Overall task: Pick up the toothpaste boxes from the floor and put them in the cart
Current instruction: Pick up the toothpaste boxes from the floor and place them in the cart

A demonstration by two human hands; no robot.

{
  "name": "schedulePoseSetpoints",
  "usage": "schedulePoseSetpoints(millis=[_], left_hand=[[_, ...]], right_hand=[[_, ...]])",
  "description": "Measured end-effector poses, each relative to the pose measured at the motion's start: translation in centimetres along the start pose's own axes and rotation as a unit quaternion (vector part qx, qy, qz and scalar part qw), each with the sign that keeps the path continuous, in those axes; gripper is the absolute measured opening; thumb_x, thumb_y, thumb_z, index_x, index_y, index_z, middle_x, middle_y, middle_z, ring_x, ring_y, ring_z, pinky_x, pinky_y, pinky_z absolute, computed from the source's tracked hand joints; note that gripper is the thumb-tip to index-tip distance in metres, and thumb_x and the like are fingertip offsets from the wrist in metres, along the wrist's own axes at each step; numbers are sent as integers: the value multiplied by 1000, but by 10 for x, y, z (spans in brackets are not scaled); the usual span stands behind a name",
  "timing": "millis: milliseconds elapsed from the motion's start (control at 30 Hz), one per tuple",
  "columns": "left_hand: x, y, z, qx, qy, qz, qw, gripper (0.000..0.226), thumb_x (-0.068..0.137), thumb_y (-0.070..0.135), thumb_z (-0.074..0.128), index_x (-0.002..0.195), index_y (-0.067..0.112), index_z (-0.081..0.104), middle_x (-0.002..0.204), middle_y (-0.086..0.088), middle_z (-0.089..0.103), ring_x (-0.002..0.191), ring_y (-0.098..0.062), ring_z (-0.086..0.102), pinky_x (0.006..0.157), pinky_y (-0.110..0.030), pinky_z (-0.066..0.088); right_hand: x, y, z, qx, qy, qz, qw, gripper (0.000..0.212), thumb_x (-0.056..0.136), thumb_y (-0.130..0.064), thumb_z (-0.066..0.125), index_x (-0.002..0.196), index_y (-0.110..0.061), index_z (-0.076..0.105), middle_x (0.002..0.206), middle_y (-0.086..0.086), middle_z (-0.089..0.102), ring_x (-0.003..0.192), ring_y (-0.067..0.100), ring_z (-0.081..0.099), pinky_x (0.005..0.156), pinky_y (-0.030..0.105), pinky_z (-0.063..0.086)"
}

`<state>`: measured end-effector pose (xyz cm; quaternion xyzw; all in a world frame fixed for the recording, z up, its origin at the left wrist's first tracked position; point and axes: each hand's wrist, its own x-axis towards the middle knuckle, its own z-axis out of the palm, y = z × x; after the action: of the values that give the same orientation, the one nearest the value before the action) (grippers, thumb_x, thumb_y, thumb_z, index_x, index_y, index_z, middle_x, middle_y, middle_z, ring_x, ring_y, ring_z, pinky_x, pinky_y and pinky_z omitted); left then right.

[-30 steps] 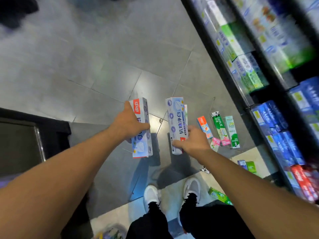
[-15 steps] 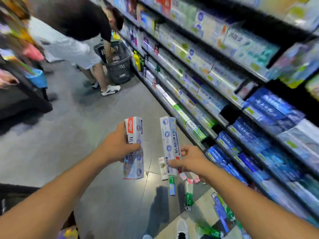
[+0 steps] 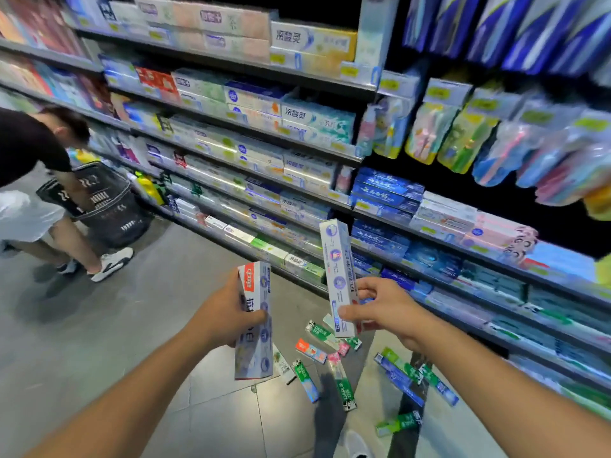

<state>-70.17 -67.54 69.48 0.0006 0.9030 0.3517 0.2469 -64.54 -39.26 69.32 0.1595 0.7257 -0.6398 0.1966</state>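
Observation:
My left hand (image 3: 222, 315) grips a white-and-blue toothpaste box with a red logo (image 3: 255, 345), held upright at mid-frame. My right hand (image 3: 385, 309) pinches a second, slimmer white-and-blue toothpaste box (image 3: 338, 266), also upright, a little higher and to the right. Below and between my hands, several toothpaste boxes lie scattered on the grey tiled floor: a green one (image 3: 344, 388), a red-orange one (image 3: 310, 351), a blue one (image 3: 398, 378) and others. The cart is out of view.
Long shelves (image 3: 264, 133) packed with toothpaste and toothbrushes run along the right side. At the left, another person (image 3: 36, 180) bends over a dark shopping basket (image 3: 109, 206) standing on the floor. My shoe tip (image 3: 355, 444) shows at the bottom.
The view has swung up from the floor toward the shelves and aisle. Both hands kept their boxes and rose slightly. The dark cart seen at the left edge earlier has left the frame.

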Motion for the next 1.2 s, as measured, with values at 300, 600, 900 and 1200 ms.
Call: schedulePoseSetpoints(millis=[300, 600, 900, 1200], left_hand=[[26, 119, 79, 101, -122, 129, 979, 55, 81, 31, 78, 117, 24, 36, 106, -5, 67, 84, -27, 71, 53, -47, 61], [-7, 282, 240, 229, -220, 300, 900, 106, 83, 49, 72, 157, 28, -2, 137, -1, 57, 94, -22, 69, 76, -41, 58], [-131, 423, 447, 271, -297, 398, 824, 109, 84, 41, 74, 158, 22, -3, 131, -7, 59, 98, -28, 64, 80, -46, 57], [-223, 519, 606, 302, -387, 478, 728, 83, 88, 34, 72, 149, 22, 17, 116, 2, 56, 86, -18, 60, 58, -28, 50]], right_hand=[[-98, 54, -91, 98, 189, -3, 977, 54, 67, -25, 90, 115, -21, 67, 103, -2, 75, 99, 20, 71, 91, 43, 57], [-238, 135, -209, 194, 356, -5, 914, 36, 77, -10, 82, 111, -17, 70, 99, 3, 76, 93, 23, 73, 86, 43, 59], [-416, 228, -319, 274, 469, 6, 839, 27, 79, 4, 77, 101, -10, 70, 87, 5, 67, 69, 14, 72, 57, 25, 57], [-538, 309, -396, 300, 578, 21, 758, 31, 68, -2, 87, 95, -12, 74, 91, 10, 72, 85, 31, 73, 82, 49, 60]])
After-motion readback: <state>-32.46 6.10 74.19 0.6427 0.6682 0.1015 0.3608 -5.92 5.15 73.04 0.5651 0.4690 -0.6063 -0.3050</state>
